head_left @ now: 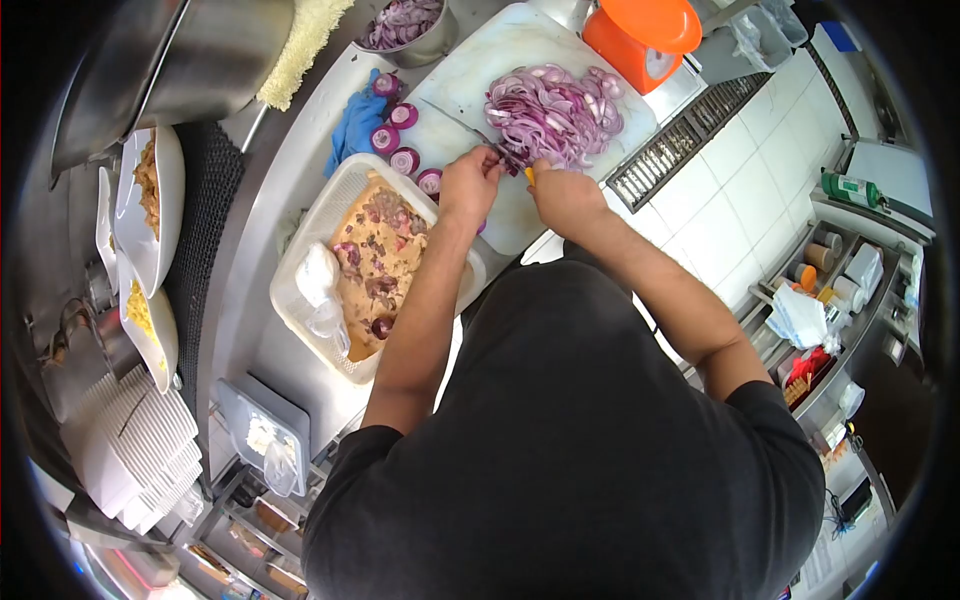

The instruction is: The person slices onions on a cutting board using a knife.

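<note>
My right hand is closed around the yellow handle of a knife. Its thin blade appears to point up and left over the white cutting board. Beside the blade, the fingers of my left hand are bent and pressed together on a dark purple piece of red onion, mostly hidden. A pile of sliced red onion lies on the board just beyond both hands. Several peeled red onion halves line the board's left edge, near my left wrist.
Left of my forearm stands a white plastic basket with onion scraps and a clear bag. A blue glove or cloth lies behind the halves. At the back are a metal pot of sliced onion and an orange scale.
</note>
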A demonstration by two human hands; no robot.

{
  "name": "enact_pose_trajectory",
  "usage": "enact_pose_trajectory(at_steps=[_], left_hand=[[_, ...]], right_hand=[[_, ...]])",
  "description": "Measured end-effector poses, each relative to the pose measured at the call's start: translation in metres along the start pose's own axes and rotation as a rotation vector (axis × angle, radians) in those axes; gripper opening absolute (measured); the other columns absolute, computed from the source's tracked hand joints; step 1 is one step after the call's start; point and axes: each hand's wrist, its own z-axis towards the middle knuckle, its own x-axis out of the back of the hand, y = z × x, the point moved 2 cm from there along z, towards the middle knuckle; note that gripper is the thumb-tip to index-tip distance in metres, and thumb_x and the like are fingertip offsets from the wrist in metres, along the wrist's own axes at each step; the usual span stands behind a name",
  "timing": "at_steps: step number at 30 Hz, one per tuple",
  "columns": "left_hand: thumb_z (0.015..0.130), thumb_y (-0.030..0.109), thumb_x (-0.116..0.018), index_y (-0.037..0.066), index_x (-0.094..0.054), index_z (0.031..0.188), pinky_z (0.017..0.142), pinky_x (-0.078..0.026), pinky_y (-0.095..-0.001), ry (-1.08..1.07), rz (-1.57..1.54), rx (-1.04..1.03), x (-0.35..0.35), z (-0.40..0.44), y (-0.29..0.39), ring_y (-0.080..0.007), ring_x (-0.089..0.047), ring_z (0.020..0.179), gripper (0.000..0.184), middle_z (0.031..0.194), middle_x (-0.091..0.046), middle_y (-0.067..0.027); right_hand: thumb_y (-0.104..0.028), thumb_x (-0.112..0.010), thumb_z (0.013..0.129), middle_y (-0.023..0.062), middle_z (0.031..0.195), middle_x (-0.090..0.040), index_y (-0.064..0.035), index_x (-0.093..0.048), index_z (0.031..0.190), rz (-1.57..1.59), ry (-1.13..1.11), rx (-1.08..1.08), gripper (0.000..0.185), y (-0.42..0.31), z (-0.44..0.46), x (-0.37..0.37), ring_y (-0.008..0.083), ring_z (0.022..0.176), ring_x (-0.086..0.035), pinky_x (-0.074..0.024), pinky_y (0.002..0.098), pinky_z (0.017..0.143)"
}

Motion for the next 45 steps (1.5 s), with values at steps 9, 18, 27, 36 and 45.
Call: enact_pose_trajectory(at_steps=[9,18,27,36,45], left_hand=[[0.093,0.011,-0.074,0.002,-0.074,0.101,0.078,-0.059,-0.0397,0.035,-0.043,-0.005,0.002,0.003,0.003,-0.0317,-0.077,0.083,0.012,0.090,-0.078,-0.0162],[0.092,0.011,-0.075,0.002,-0.074,0.100,0.078,-0.059,-0.0388,0.032,-0.052,0.025,0.002,0.000,0.006,-0.0296,-0.077,0.083,0.012,0.089,-0.078,-0.0155],[0.092,0.011,-0.076,0.002,-0.074,0.100,0.077,-0.059,-0.0386,0.042,-0.040,0.025,0.001,0.001,0.002,-0.0295,-0.077,0.081,0.012,0.088,-0.078,-0.0154],[0.092,0.014,-0.078,0.002,-0.075,0.100,0.077,-0.059,-0.0369,0.038,-0.023,0.025,0.002,0.001,0.001,-0.0270,-0.078,0.082,0.015,0.089,-0.079,-0.0144],[0.091,0.016,-0.079,0.003,-0.074,0.106,0.077,-0.060,-0.0364,0.013,0.110,-0.050,-0.006,0.004,0.000,-0.0263,-0.078,0.085,0.020,0.095,-0.080,-0.0139]], right_hand=[[-0.028,-0.061,0.104,0.0204,0.087,-0.075,0.0025,-0.055,0.114,0.072,0.003,-0.034,0.032,0.001,0.002,-0.011,0.0372,0.081,-0.076,-0.0597,0.0491,0.071],[-0.024,-0.058,0.104,0.0205,0.092,-0.077,0.0016,-0.056,0.115,0.077,-0.017,-0.062,0.028,-0.005,0.000,-0.010,0.0363,0.084,-0.078,-0.0612,0.0454,0.070],[-0.026,-0.058,0.105,0.0212,0.094,-0.076,0.0018,-0.056,0.113,0.066,-0.018,-0.043,0.029,-0.005,-0.008,-0.005,0.0366,0.083,-0.077,-0.0607,0.0469,0.072],[-0.028,-0.059,0.105,0.0221,0.096,-0.076,0.0027,-0.055,0.117,0.102,-0.119,-0.053,0.033,-0.008,-0.018,0.024,0.0402,0.090,-0.076,-0.0594,0.0498,0.078],[-0.031,-0.060,0.104,0.0251,0.096,-0.075,0.0027,-0.056,0.116,0.193,-0.074,-0.065,0.036,0.002,0.002,0.006,0.0419,0.092,-0.075,-0.0576,0.0535,0.079]])
